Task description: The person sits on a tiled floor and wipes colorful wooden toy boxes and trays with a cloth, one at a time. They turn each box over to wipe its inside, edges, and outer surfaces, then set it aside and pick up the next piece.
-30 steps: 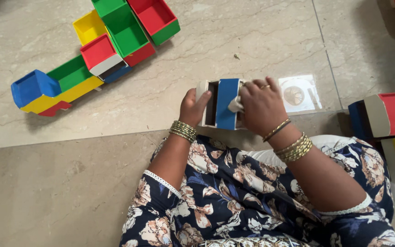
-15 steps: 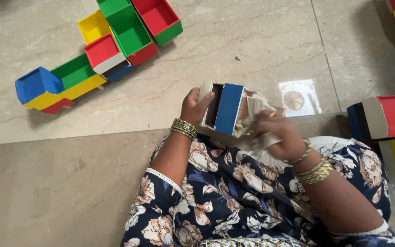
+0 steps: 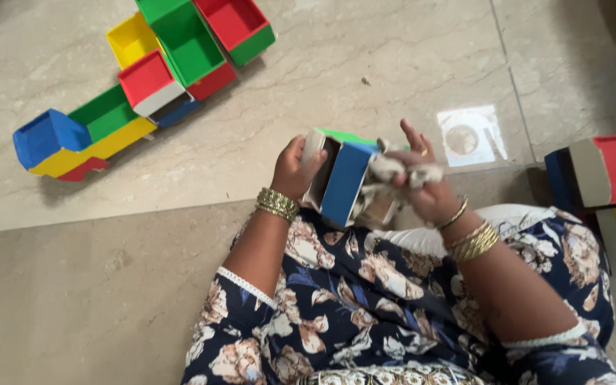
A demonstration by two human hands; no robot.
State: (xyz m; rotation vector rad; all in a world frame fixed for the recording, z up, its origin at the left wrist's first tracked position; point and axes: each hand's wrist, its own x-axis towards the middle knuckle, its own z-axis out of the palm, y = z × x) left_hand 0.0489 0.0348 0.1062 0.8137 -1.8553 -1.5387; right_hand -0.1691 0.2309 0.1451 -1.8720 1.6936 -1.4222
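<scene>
Left hand (image 3: 295,170): curled around the pale end of a small open box (image 3: 338,178), thumb on the rim, gripping it above the lap.
Box: blue side panel faces the camera, green edge at the top, dark interior only partly seen; its far side is hidden by the cloth and the other hand.
Right hand (image 3: 425,187): fingers bunched on a crumpled greyish cloth (image 3: 393,173), pressing it against the box's right side; two fingers stick up free.
Cloth: its lower folds blur into the box, so its full extent cannot be made out.
Wrists: gold bangles on both.
Lap: dark floral dress, covering the legs.
Floor (image 3: 365,64): beige marble tiles.
Box cluster (image 3: 144,78): red, green, yellow and blue open boxes lying on the floor upper left, top cut off by the frame.
Right edge: a red and blue box (image 3: 600,171), partly cut off.
Disc in clear sleeve (image 3: 468,135): flat on the floor beyond the right hand.
</scene>
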